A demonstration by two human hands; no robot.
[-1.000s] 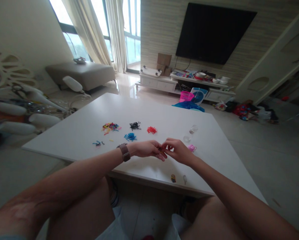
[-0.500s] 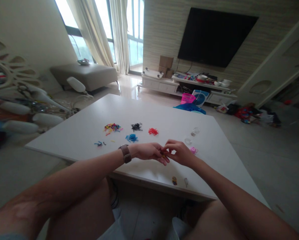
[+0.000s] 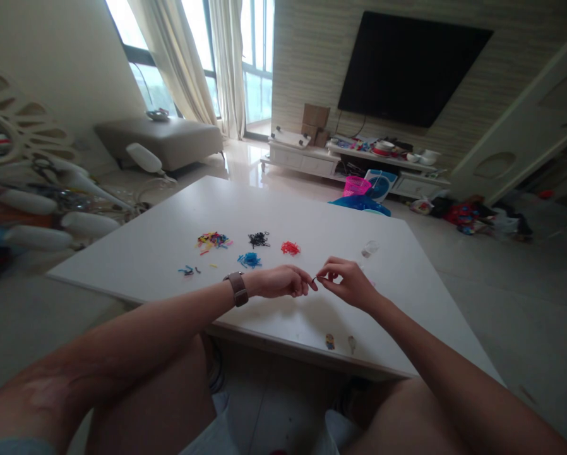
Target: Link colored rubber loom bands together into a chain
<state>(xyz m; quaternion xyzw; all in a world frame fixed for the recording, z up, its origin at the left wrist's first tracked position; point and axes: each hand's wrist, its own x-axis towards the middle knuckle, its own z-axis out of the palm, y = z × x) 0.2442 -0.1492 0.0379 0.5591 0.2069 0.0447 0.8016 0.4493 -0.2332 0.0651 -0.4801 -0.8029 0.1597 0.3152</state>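
Over the white table, my left hand has its index finger stretched toward the right, the other fingers curled in. A small dark band runs from that fingertip to my right hand, whose thumb and index finger pinch it. Whether anything lies inside the curled left fingers is hidden. Behind my left hand are piles of small bands: mixed colours, black, blue and red. Near the front edge lie a small yellow and blue figure and a pale small item.
A few loose bands lie at the table's left. Clear small pieces sit beyond my right hand. White lamp arms stand by the left edge. Past the table are a pink basket and a low cabinet.
My hands have moved slightly apart. The left fingers, spread out before, are now curled except the index finger, and a dark band shows between the hands. My right hand has shifted a little right.
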